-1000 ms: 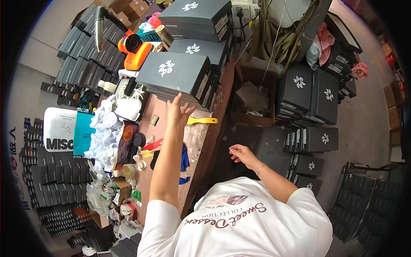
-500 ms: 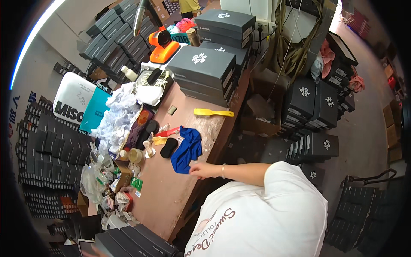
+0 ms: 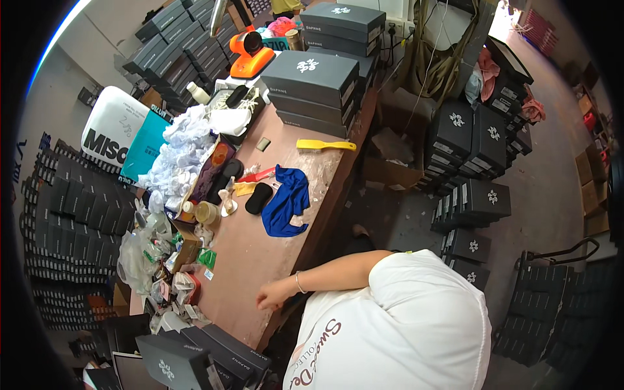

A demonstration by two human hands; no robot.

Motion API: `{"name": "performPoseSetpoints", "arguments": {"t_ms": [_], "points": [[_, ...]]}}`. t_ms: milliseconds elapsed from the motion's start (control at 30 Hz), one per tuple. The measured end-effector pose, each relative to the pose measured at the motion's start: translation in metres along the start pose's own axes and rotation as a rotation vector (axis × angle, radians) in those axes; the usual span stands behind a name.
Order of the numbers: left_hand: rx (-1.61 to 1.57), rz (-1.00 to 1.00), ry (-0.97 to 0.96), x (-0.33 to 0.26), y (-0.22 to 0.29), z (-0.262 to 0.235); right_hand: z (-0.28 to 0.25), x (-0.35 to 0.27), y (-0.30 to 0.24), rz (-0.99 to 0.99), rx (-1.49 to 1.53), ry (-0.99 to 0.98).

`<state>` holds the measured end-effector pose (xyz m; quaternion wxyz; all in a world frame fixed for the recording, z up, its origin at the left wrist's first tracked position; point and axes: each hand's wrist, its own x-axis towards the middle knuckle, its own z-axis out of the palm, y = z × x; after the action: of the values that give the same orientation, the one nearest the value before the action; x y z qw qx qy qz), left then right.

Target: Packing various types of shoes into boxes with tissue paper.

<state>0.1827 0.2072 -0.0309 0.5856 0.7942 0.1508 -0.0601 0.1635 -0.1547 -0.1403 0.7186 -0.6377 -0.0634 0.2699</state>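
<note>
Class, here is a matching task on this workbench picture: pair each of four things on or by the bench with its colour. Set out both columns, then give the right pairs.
Things:
1. cloth lying mid-bench
2. long-handled brush near the stacked boxes
3. machine at the far end of the bench
4. stacked boxes with a white emblem on the lid

Colours:
A. orange
B. dark grey
C. blue
D. yellow

Pairs: 1-C, 2-D, 3-A, 4-B

The left hand rests on the bare bench, apart from all four.
</note>
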Motion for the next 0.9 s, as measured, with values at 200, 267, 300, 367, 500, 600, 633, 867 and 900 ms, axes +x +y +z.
{"name": "performPoseSetpoints", "arguments": {"t_ms": [200, 267, 300, 367, 500, 600, 633, 867, 900], "points": [[-0.295, 0.021, -0.203, 0.003, -0.007, 0.048, -0.041, 0.012, 0.008, 0.015, 0.355, 0.177], [-0.082, -0.145, -0.192, 0.001, -0.029, 0.141, -0.058, 0.023, 0.030, 0.015, 0.027, 0.291], [-0.059, -0.244, -0.245, 0.018, -0.064, 0.186, -0.070, 0.044, 0.062, -0.008, -0.205, 0.382], [-0.266, -0.360, -0.158, 0.022, -0.089, 0.254, -0.096, 0.020, 0.058, -0.084, -0.196, 0.462], [-0.673, -0.625, -0.325, 0.043, -0.084, 0.285, -0.170, 0.015, 0.045, 0.133, -0.281, 0.487], [-0.718, -0.531, -0.205, 0.038, -0.079, 0.306, -0.203, 0.022, 0.028, 0.357, -0.270, 0.232], [-0.735, -0.495, -0.145, 0.038, -0.072, 0.311, -0.205, 0.019, 0.010, 0.434, 0.022, 0.186], [-0.043, -0.016, -0.014, 0.076, -0.009, 0.248, -0.133, 0.010, -0.061, 0.325, 0.207, 0.133], [-0.259, -0.002, -0.082, 0.081, -0.001, 0.228, -0.110, 0.013, -0.055, 0.209, -0.076, 0.033]]}}
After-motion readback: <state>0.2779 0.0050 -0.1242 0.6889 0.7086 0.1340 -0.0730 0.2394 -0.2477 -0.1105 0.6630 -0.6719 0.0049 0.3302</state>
